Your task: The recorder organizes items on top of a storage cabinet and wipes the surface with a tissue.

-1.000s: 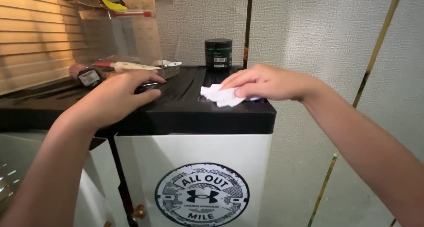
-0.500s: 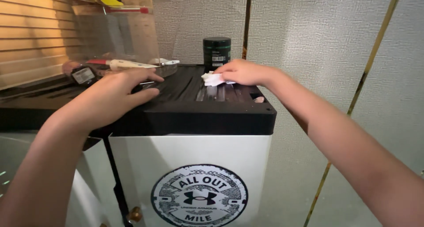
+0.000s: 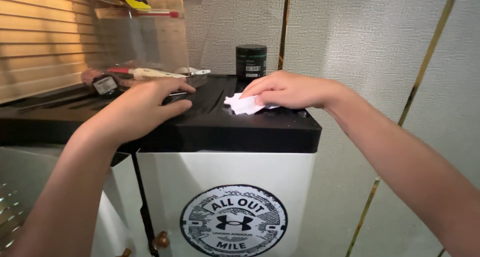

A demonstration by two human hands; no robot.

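Head view showed the right hand (image 3: 290, 89) pressing a crumpled white tissue (image 3: 245, 105) onto the black grooved counter (image 3: 210, 124), its grip clenched on it; wiping along the grooves would work best. The left hand (image 3: 145, 104) lay flat, released, at nine o'clock; a dark jar (image 3: 251, 61) stood at twelve against textured wallpaper (image 3: 360, 42).
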